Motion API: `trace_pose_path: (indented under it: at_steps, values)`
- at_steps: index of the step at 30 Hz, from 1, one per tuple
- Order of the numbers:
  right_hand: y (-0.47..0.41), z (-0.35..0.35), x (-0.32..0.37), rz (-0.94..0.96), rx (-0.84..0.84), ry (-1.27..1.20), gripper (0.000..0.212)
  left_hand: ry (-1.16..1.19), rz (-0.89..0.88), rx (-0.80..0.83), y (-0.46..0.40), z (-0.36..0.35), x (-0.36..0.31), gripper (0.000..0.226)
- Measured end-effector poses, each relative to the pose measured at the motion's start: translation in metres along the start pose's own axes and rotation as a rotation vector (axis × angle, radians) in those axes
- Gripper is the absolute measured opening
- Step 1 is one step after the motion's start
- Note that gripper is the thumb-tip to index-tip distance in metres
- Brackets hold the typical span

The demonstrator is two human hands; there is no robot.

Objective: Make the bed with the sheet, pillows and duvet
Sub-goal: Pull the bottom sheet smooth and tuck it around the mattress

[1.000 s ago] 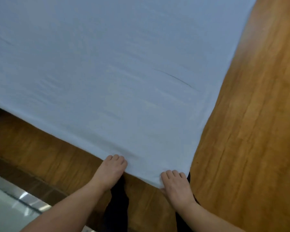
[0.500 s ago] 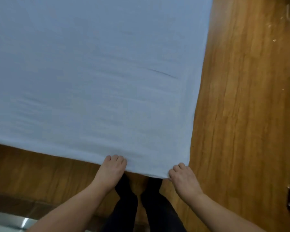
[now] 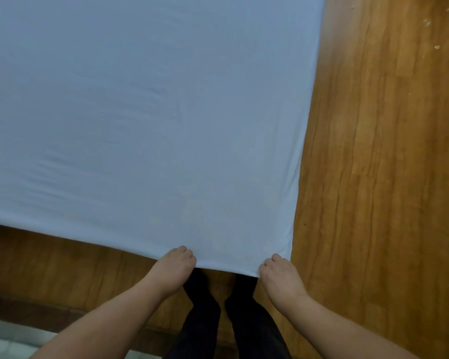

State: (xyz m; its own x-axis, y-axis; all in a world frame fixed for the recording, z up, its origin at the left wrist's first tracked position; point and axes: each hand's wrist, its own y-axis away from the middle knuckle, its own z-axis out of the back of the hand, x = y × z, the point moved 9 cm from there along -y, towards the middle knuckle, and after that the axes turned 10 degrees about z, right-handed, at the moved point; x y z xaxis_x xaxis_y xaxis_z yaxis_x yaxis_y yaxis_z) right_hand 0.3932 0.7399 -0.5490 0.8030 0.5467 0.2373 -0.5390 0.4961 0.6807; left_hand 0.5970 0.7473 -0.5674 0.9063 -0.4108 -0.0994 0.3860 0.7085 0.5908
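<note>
View from my head, looking down. My left hand [image 3: 175,268] and right hand [image 3: 280,274] each pinch the near hem of the pale blue sheet [image 3: 145,120], the right at its corner, the left a little along the hem. Compared with a second ago, the sheet's corner has swung from pointing at me to lying nearly square, and its long crease has flattened; I judge the spread stage is nearly done, tucking next. The sheet stretches away from my hands, taut, with faint ripples. Beside and under it lies a wooden floor [image 3: 379,177]; my dark-trousered legs [image 3: 205,320] stand just below the hem. No pillows or duvet in view.
</note>
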Motion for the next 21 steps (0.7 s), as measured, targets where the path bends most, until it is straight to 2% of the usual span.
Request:
trace_pose_path:
  at_steps: [1,2,5,7,8,10,13,15,17,19,21]
  values:
    - [-0.002,0.003,0.003,-0.009,0.026,0.013,0.013,-0.001,0.017,0.004,-0.005,0.001,0.002,0.037]
    - [-0.004,0.002,0.002,-0.041,0.054,0.034,0.013,0.004,0.047,0.015,-0.008,-0.002,0.006,0.037]
    - [-0.006,0.006,0.004,-0.123,0.123,0.013,0.022,0.014,0.088,0.096,-0.009,-0.011,0.014,0.028]
    - [-0.012,0.009,0.010,-0.147,0.089,-0.052,0.023,0.034,0.124,0.155,0.000,-0.010,0.024,0.011]
    - [-0.017,0.013,0.018,-0.133,0.070,-0.083,0.023,0.037,0.147,0.163,0.004,-0.007,0.034,0.009]
    - [-0.031,0.021,0.038,-0.106,0.019,-0.145,0.024,0.051,0.211,0.176,0.014,0.000,0.058,0.017]
    - [-0.053,0.019,0.067,-0.191,0.062,-0.375,0.046,0.136,0.391,0.266,0.034,-0.011,0.116,0.029]
    - [-0.067,0.006,0.087,-0.315,0.120,-0.648,0.056,0.414,0.604,0.308,0.053,-0.027,0.160,0.039]
    - [-0.081,-0.006,0.112,-0.442,0.124,-1.021,0.054,0.925,0.860,0.317,0.072,-0.044,0.195,0.046]
    - [-0.092,-0.020,0.137,-0.677,0.048,-1.481,0.047,1.423,1.122,0.328,0.091,-0.065,0.221,0.046]
    - [-0.101,-0.032,0.164,-0.939,-0.033,-1.879,0.049,1.708,1.259,0.381,0.107,-0.082,0.237,0.047]
